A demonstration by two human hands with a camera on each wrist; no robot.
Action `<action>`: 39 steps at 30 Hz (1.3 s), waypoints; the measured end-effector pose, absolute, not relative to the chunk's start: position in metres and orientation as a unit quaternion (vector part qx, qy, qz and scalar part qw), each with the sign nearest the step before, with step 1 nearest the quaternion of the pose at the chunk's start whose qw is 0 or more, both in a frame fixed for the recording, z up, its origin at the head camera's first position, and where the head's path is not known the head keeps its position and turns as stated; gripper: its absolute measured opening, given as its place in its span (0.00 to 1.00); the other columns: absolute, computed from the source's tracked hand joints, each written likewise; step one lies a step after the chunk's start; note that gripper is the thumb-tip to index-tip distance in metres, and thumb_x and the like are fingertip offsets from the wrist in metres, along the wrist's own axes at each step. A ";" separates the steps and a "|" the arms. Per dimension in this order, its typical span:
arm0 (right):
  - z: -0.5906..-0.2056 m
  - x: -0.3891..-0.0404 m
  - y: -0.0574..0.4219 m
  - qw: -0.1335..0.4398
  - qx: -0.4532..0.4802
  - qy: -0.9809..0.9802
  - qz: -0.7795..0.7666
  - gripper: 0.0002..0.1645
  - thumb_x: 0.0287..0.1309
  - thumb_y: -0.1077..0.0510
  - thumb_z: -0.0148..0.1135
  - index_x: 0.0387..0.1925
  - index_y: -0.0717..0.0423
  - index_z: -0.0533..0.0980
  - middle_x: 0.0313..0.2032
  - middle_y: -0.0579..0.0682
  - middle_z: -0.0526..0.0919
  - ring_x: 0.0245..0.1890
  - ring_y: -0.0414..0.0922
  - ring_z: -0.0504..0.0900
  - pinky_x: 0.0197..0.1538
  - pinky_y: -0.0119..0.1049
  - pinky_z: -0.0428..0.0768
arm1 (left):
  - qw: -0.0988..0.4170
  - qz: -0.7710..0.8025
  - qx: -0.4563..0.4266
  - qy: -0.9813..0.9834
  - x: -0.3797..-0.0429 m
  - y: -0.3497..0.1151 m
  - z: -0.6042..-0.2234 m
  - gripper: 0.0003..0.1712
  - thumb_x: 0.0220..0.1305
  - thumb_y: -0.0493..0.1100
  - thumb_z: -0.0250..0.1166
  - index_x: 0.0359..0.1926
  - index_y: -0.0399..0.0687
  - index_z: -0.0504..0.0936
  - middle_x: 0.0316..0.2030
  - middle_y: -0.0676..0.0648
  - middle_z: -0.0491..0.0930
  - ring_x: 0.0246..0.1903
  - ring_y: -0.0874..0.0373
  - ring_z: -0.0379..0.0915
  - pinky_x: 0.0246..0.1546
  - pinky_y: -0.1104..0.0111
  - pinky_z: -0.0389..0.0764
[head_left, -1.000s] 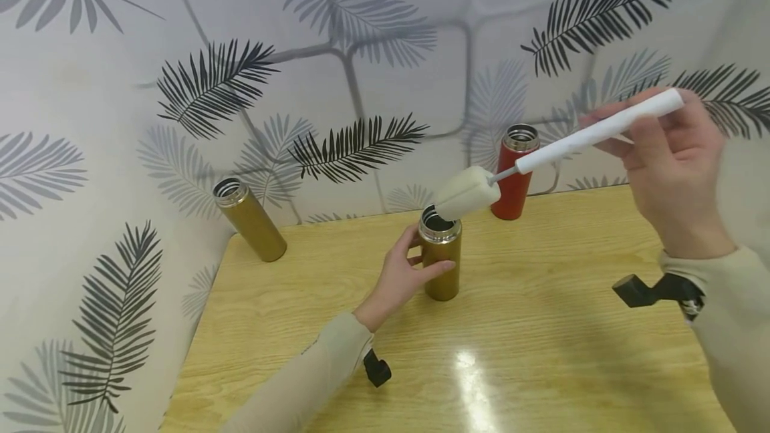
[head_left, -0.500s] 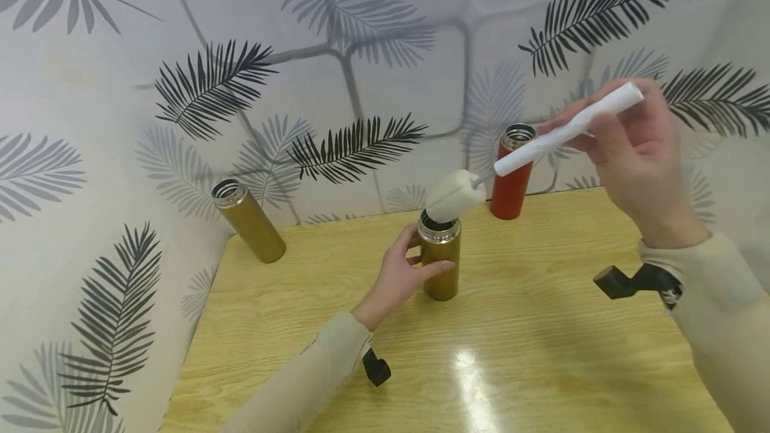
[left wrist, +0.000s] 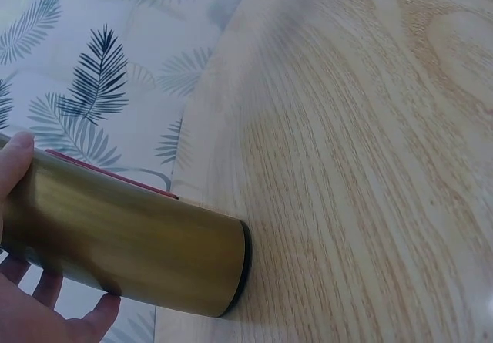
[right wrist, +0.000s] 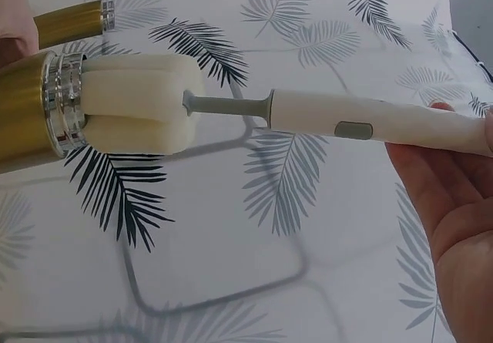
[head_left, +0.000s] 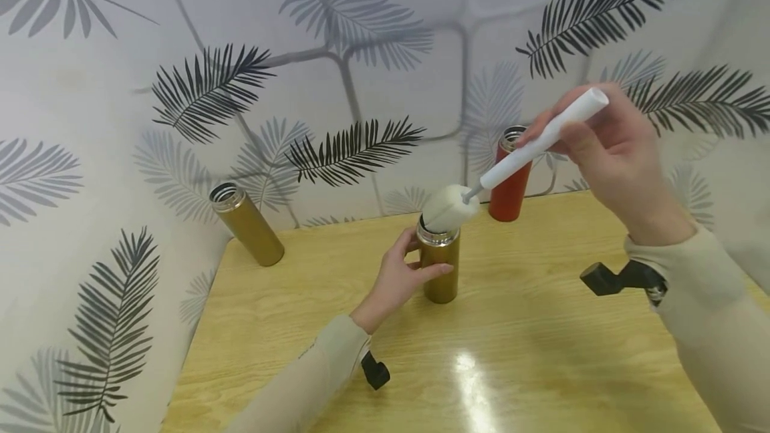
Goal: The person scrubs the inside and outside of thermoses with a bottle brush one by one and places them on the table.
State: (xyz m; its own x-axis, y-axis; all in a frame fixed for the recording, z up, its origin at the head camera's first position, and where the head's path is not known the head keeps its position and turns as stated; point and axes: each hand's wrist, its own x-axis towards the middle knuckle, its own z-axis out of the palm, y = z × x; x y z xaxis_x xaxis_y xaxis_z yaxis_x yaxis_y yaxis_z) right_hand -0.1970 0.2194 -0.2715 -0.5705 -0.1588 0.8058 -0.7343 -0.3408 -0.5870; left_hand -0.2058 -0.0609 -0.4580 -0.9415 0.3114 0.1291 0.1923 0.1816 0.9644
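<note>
My left hand (head_left: 397,279) holds a gold thermos bottle (head_left: 441,272) upright on the table, thumb and fingers around its body. In the left wrist view the bottle's lower half (left wrist: 146,239) and dark base show. My right hand (head_left: 619,159) grips the white handle of a sponge bottle brush (head_left: 541,141), slanted down to the left. The brush's cream sponge head (head_left: 448,208) sits at the bottle's mouth; its lower end is inside the steel rim and hidden. In the right wrist view most of the sponge (right wrist: 142,104) stands out above the rim.
A red bottle (head_left: 511,186) without a lid stands at the table's back edge, partly behind the right hand and brush. Another open gold bottle (head_left: 248,226) stands at the back left. The wood table (head_left: 337,252) meets a leaf-patterned wall (head_left: 409,79).
My right hand has moved left with the brush, whose handle now stands steeper. The sponge head has lowered from over the rim into the bottle's mouth. My left hand keeps its hold.
</note>
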 end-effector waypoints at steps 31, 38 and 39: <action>-0.280 -0.215 0.177 0.206 0.407 -0.693 0.558 0.12 0.75 0.65 0.58 0.50 0.72 0.70 0.40 0.56 0.86 0.44 0.47 0.87 0.51 0.34 0.82 | 0.039 0.615 0.165 0.770 -0.201 -0.060 -0.461 0.40 0.63 0.41 0.77 0.73 0.53 0.68 0.67 0.48 0.73 0.67 0.50 0.69 0.63 0.47 0.78; -0.291 -0.209 0.179 0.213 0.393 -0.701 0.555 0.15 0.74 0.63 0.60 0.51 0.73 0.71 0.42 0.56 0.87 0.46 0.45 0.86 0.53 0.33 0.81 | 0.031 0.602 0.158 0.782 -0.199 -0.055 -0.458 0.46 0.58 0.44 0.81 0.73 0.53 0.68 0.66 0.49 0.74 0.65 0.51 0.71 0.60 0.50 0.80; -0.292 -0.208 0.180 0.214 0.389 -0.703 0.556 0.15 0.73 0.63 0.60 0.51 0.74 0.71 0.43 0.56 0.87 0.46 0.45 0.86 0.53 0.33 0.81 | 0.026 0.602 0.155 0.783 -0.199 -0.054 -0.458 0.45 0.57 0.44 0.81 0.73 0.53 0.69 0.66 0.49 0.75 0.64 0.50 0.71 0.60 0.50 0.81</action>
State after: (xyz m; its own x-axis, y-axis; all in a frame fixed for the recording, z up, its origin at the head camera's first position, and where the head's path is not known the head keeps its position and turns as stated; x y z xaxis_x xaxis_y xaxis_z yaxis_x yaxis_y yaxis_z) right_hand -0.2084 0.1798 -0.2915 -0.6051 -0.3095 0.7335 -0.7852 0.0796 -0.6141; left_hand -0.1994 -0.0545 -0.4580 -0.9508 0.2736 0.1452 0.2108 0.2281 0.9505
